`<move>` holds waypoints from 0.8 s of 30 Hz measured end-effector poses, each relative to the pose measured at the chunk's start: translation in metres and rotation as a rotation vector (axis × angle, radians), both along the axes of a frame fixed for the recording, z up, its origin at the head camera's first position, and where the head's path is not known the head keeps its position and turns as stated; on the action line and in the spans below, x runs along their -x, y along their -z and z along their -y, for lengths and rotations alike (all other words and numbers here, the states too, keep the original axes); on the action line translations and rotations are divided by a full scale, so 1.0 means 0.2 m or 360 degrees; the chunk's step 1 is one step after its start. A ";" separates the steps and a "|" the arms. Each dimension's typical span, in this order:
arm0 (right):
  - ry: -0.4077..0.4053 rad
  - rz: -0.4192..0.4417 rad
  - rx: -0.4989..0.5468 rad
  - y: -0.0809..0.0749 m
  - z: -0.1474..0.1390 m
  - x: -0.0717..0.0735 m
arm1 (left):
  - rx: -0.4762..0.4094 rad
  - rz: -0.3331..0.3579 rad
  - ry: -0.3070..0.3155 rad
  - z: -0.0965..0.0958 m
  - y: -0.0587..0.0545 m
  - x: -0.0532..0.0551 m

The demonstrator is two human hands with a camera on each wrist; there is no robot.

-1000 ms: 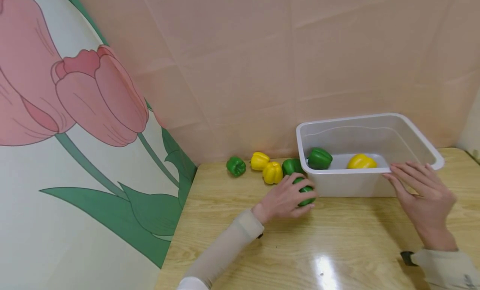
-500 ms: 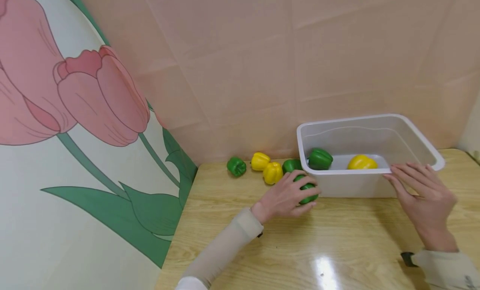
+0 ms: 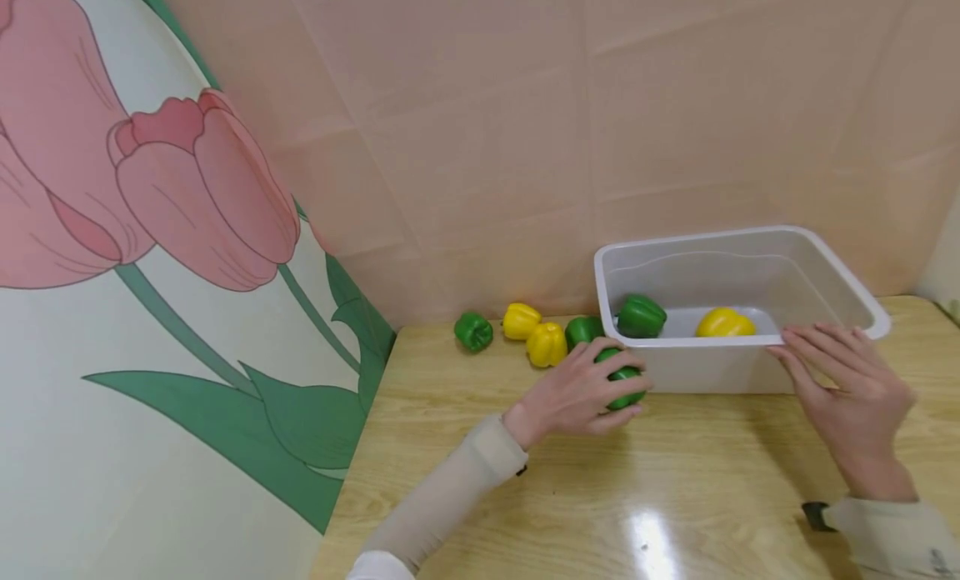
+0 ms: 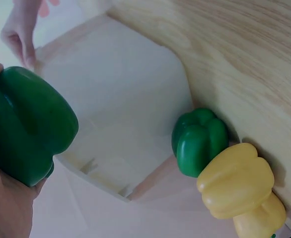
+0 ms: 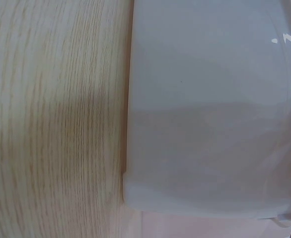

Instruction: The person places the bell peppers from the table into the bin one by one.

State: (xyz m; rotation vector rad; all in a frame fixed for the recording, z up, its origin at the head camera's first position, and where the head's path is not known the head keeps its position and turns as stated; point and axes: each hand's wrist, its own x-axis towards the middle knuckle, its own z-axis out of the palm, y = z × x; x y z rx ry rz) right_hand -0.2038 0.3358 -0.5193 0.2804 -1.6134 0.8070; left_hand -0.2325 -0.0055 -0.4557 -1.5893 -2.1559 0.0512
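Observation:
My left hand (image 3: 570, 390) grips a green bell pepper (image 3: 626, 382) beside the front left corner of a pale plastic bin (image 3: 712, 368). In the left wrist view the held pepper (image 4: 31, 126) shows large, with fingers around its side. At the bin's front right, my right hand (image 3: 858, 397) pinches the rim, fingers over the top edge and thumb on the outside. Inside the bin lie a green bell pepper (image 3: 641, 317) at the left and a yellow bell pepper (image 3: 725, 322) nearer the middle. The right wrist view shows mostly the bin's outer wall (image 5: 210, 109).
Left of the bin on the wooden table (image 3: 465, 413) are a partly hidden green pepper (image 3: 582, 332), two yellow peppers (image 3: 547, 345) and another green pepper (image 3: 473, 332). A pinkish cloth (image 3: 465, 147) hangs behind, and a tulip-painted wall (image 3: 202, 197) stands at the left.
My left hand has shifted slightly to the right with the green bell pepper. My right hand stays at the bin's rim.

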 end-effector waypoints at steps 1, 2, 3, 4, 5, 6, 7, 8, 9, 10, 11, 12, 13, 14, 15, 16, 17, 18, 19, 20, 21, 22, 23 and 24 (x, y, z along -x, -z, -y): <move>0.0002 0.0004 -0.0003 0.00 0.00 0.00 | -0.0004 0.0001 -0.0001 0.00 -0.01 0.00; 0.0001 0.0007 -0.0003 0.00 0.00 0.00 | -0.0007 -0.0002 -0.0004 0.00 -0.01 0.00; -0.0002 0.0008 -0.0003 0.00 0.00 0.00 | -0.0013 -0.0002 -0.0005 0.00 -0.02 0.00; -0.0004 0.0009 -0.0002 0.00 0.00 0.00 | -0.0019 -0.0005 -0.0006 0.00 -0.02 0.00; -0.0007 0.0010 -0.0001 0.00 0.00 0.00 | -0.0025 -0.0007 -0.0007 0.00 -0.03 0.00; -0.0008 0.0009 -0.0002 0.00 0.00 0.00 | -0.0033 -0.0009 -0.0009 0.00 -0.04 0.00; -0.0007 0.0009 -0.0005 0.00 -0.01 0.00 | -0.0040 -0.0012 -0.0010 0.00 -0.04 0.00; -0.0009 0.0009 -0.0006 0.00 -0.01 0.00 | -0.0046 -0.0009 -0.0008 0.00 -0.05 0.00; -0.0008 0.0008 -0.0008 0.00 -0.01 0.00 | -0.0050 -0.0010 -0.0007 0.00 -0.05 0.00; -0.0004 0.0006 -0.0010 0.00 0.00 0.00 | -0.0052 -0.0011 -0.0007 0.00 -0.06 0.00; -0.0003 0.0005 -0.0010 0.00 0.00 0.00 | -0.0055 -0.0008 -0.0005 0.00 -0.07 0.00; 0.0000 0.0004 -0.0009 0.00 0.00 0.00 | -0.0059 -0.0002 -0.0002 0.00 -0.07 0.00; 0.0001 0.0005 -0.0009 0.00 0.00 0.00 | -0.0060 -0.0001 0.0001 0.00 -0.08 0.00; -0.0001 0.0002 -0.0006 0.00 0.00 0.00 | -0.0062 0.0002 0.0002 -0.01 -0.08 0.00; 0.0001 0.0000 -0.0005 0.00 0.00 0.00 | -0.0062 -0.0001 0.0002 -0.01 -0.08 0.00; 0.0001 -0.0001 -0.0003 0.00 0.00 0.00 | -0.0065 0.0003 0.0002 -0.01 -0.09 0.00; 0.0001 0.0000 -0.0002 0.00 0.00 0.00 | -0.0066 0.0002 0.0001 -0.01 -0.09 0.01; 0.0003 -0.0001 -0.0003 0.00 0.00 0.00 | -0.0066 0.0000 0.0000 -0.01 -0.09 0.01; 0.0004 -0.0001 -0.0004 0.00 0.00 0.00 | -0.0066 -0.0002 -0.0003 -0.01 -0.09 0.01; 0.0004 -0.0001 -0.0005 0.00 0.00 0.00 | -0.0067 -0.0001 -0.0003 -0.01 -0.10 0.01; 0.0005 0.0001 -0.0007 0.00 0.00 0.00 | -0.0069 -0.0002 -0.0005 -0.02 -0.10 0.01; 0.0005 0.0003 -0.0009 0.00 0.00 0.00 | -0.0070 -0.0002 -0.0005 -0.02 -0.11 0.01; 0.0005 0.0006 -0.0010 0.00 0.00 0.00 | -0.0072 -0.0004 -0.0005 -0.02 -0.11 0.01; 0.0005 0.0006 -0.0012 0.00 0.00 0.00 | -0.0074 -0.0006 -0.0005 -0.02 -0.12 0.01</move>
